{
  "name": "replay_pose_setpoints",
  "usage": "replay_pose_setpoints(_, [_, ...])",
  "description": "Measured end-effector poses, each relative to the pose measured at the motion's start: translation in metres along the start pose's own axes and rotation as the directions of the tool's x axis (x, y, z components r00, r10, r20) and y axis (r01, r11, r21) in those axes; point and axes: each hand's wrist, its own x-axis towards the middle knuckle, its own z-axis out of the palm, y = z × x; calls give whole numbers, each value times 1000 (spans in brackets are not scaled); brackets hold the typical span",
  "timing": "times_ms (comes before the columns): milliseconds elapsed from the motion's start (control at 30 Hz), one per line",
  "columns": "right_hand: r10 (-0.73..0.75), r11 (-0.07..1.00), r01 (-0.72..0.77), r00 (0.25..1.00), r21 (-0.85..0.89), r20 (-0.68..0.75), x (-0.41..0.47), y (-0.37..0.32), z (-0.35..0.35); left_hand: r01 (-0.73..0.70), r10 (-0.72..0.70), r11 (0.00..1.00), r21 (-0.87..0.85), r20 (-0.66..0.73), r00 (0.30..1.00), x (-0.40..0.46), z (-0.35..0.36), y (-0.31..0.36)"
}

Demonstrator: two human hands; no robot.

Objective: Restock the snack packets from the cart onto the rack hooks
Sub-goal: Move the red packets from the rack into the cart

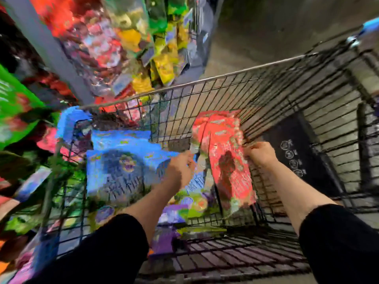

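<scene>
A black wire cart (205, 87) fills the middle of the blurred head view. Inside it, a bundle of red snack packets (223, 148) stands upright. My right hand (260, 153) pinches its right edge, and my left hand (181, 168) grips its left edge. Blue packets (123, 160) lie flat in the cart's left half, with purple and green packets (184, 206) beneath my left forearm. The rack (127, 42) at the upper left hangs full of red, yellow and green packets.
A grey upright post (51, 50) of the rack runs diagonally on the left. More green and red packets (14, 107) crowd the left edge. Bare concrete floor (266, 27) lies beyond the cart at the upper right. The cart's right half shows bare wire.
</scene>
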Motion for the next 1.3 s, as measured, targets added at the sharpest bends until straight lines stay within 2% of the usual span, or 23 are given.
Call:
replay_pose_setpoints(133, [16, 992, -6, 996, -130, 82, 50, 35, 15, 101, -100, 995, -3, 104, 990, 41, 43, -16])
replay_pose_setpoints(233, [92, 986, -60, 976, -157, 200, 87, 74, 34, 159, -162, 987, 40, 91, 983, 68, 69, -34])
replay_pose_setpoints(333, [98, 995, -86, 958, -58, 268, 90, 85, 46, 202, -205, 979, 35, 129, 970, 87, 88, -46])
replay_pose_setpoints(367, [106, 994, -99, 952, -36, 287, 87, 85, 48, 152, -161, 985, 76, 127, 979, 93, 95, -51])
replay_pose_setpoints(433, [131, 991, -129, 941, -27, 313, 85, 97, 55, 169, -168, 983, -70, 30, 985, 102, 118, -62])
replay_pose_setpoints(467, [124, 992, -125, 935, -18, 332, 87, 107, 59, 195, -197, 948, -252, 19, 980, 105, 130, -70])
replay_pose_setpoints(500, [112, 993, -117, 931, -6, 347, 89, 117, 63, 190, -193, 932, -309, 22, 981, 106, 141, -77])
replay_pose_setpoints(533, [85, 996, -92, 935, 3, 344, 92, 129, 68, 150, -139, 962, -230, 62, 988, 104, 152, -79])
replay_pose_setpoints(567, [77, 996, -87, 940, 13, 333, 92, 136, 72, 111, -106, 992, -67, 82, 991, 101, 162, -88])
replay_pose_setpoints(600, [72, 997, -81, 949, 17, 306, 93, 145, 75, 81, -77, 996, -32, 99, 992, 99, 174, -94])
replay_pose_setpoints(667, [118, 984, -155, 938, 88, 326, 92, 158, 75, 158, -147, 977, -146, 85, 986, 95, 181, -93])
replay_pose_setpoints(733, [64, 979, -129, 929, 156, 366, 90, 168, 70, 220, -220, 945, -243, 26, 975, 95, 175, -84])
replay_pose_setpoints(800, [11, 973, -77, 958, 218, 288, 88, 168, 59, 314, -310, 908, -277, 59, 949, 101, 170, -78])
replay_pose_setpoints(867, [-9, 953, -34, 990, 302, 139, 93, 165, 46, 328, -330, 895, -301, 46, 943, 109, 172, -72])
replay_pose_setpoints(967, [-38, 931, 37, 999, 363, -3, 101, 152, 34, 218, -236, 944, -249, -49, 970, 111, 186, -55])
replay_pose_setpoints(1033, [-62, 932, 88, 994, 352, -86, 105, 145, 31, 195, -205, 940, -279, -8, 979, 108, 197, -52])
replay_pose_setpoints(1200, [-113, 939, 162, 979, 303, -173, 91, 124, 16, 214, -221, 965, -148, -31, 975, 106, 187, -47])
replay_pose_setpoints(1300, [-129, 937, 191, 967, 291, -219, 77, 104, 9, 164, -184, 971, -175, -101, 978, 95, 148, -47])
